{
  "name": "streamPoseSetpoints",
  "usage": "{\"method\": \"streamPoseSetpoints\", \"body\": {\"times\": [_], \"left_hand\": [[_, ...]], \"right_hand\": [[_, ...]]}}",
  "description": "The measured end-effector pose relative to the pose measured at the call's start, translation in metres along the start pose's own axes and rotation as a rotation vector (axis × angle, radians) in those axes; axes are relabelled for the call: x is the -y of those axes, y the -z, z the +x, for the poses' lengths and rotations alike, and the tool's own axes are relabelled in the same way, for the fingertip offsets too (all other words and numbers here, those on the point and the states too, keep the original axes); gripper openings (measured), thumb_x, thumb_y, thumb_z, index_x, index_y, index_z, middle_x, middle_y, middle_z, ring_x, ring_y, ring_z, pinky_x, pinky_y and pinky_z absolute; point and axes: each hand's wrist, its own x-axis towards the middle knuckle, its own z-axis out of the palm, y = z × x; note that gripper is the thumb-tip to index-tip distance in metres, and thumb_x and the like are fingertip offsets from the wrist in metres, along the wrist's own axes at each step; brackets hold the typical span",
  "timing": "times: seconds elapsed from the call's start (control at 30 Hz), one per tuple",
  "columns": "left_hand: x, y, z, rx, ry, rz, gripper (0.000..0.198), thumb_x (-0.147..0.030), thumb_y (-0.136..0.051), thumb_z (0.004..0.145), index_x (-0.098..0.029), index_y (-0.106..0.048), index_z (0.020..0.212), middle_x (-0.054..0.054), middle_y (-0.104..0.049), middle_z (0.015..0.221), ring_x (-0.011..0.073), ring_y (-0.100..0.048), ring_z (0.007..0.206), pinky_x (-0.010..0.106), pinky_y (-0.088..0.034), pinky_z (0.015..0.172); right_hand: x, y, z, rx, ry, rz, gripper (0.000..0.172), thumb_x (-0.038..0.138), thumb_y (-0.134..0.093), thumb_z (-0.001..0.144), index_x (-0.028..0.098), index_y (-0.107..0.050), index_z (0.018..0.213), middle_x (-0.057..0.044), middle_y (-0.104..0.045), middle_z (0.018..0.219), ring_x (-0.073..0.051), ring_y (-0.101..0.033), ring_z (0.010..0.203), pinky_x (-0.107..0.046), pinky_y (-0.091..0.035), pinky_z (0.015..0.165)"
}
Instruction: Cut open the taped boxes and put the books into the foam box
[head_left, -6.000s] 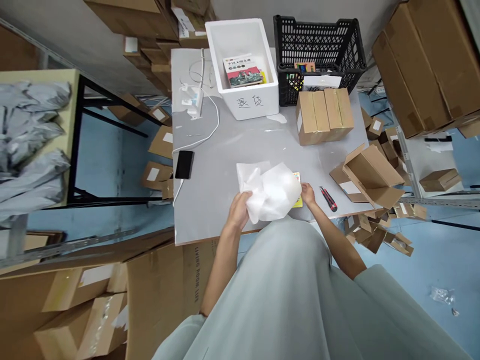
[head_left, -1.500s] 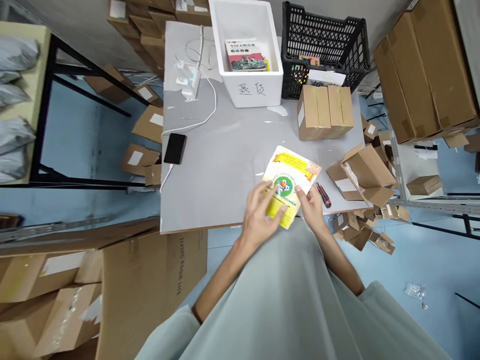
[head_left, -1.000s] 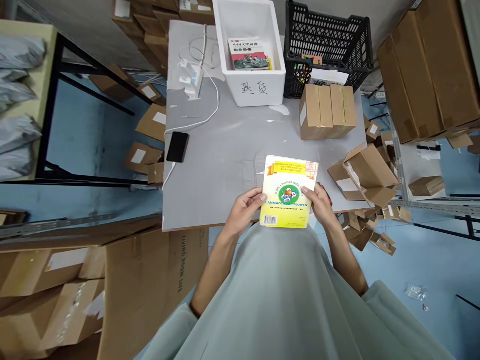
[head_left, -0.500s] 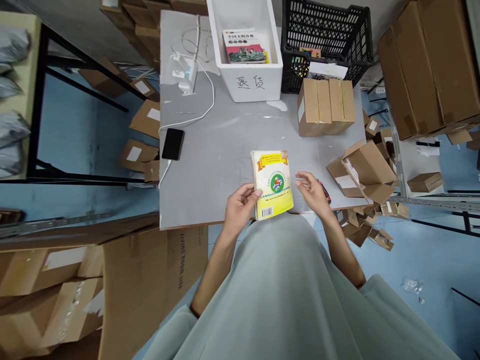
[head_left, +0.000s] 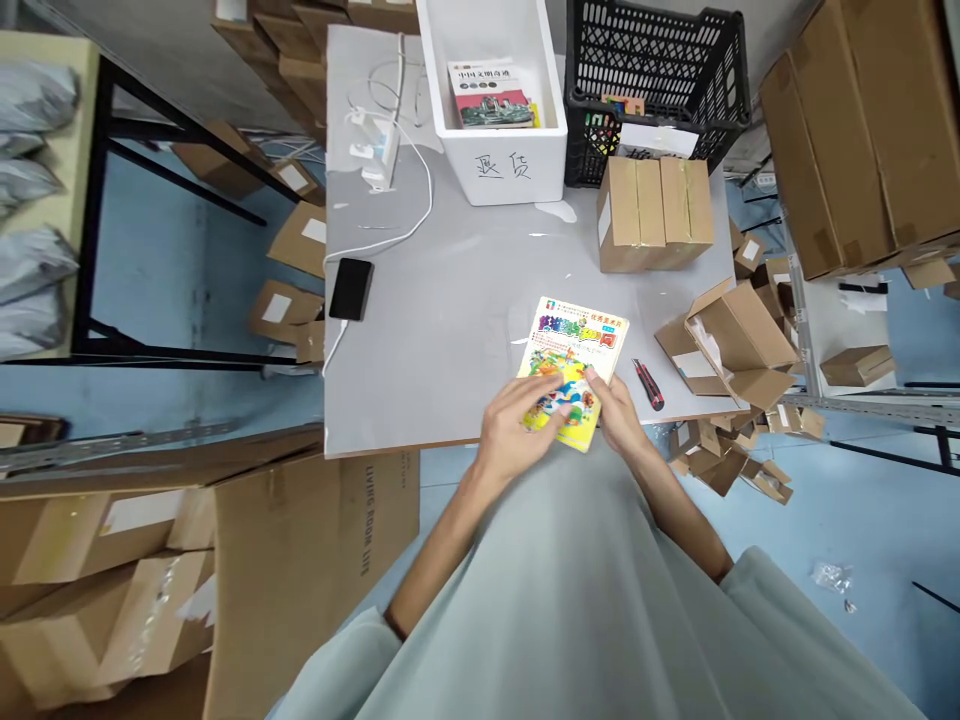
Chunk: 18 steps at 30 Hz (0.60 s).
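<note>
Holding the picture book (head_left: 576,345) at the near edge of the desk (head_left: 450,330): my left hand (head_left: 517,425) clamped over its cover, right hand (head_left: 613,418) pinching its side. Loosen either and I reckon it slides off.

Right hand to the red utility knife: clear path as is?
Probably yes. The utility knife lies on bare table just right of the book, nothing between it and the right hand. That hand grips the book's edge, so it would have to let go first.
</note>
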Motion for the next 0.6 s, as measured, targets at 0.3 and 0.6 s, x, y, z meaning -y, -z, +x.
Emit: {"method": "streamPoseSetpoints", "body": {"times": [0.3,0.6], "left_hand": [[0.02,0.023,0.015,0.22,0.585,-0.682,0.064,-0.065,-0.091,0.081,-0.017,-0.082,0.122,0.016,-0.084,0.12,0.0342,-0.08,0.112,0.046,-0.067,0.096],[0.025,0.024,0.012,0.1,0.437,-0.509,0.048,-0.055,-0.097,0.076,-0.019,-0.083,0.104,0.011,-0.087,0.109,0.0305,-0.083,0.102,0.047,-0.067,0.097]], "right_hand": [[0.029,0.031,0.001,0.101,-0.103,-0.017,0.076,0.073,-0.089,0.078,0.025,-0.073,0.134,-0.01,-0.084,0.123,-0.038,-0.079,0.122,-0.05,-0.068,0.1],[0.031,0.047,0.012,0.252,0.145,-0.302,0.059,0.064,-0.096,0.079,0.028,-0.084,0.124,-0.007,-0.084,0.129,-0.035,-0.077,0.125,-0.053,-0.063,0.11]]}}
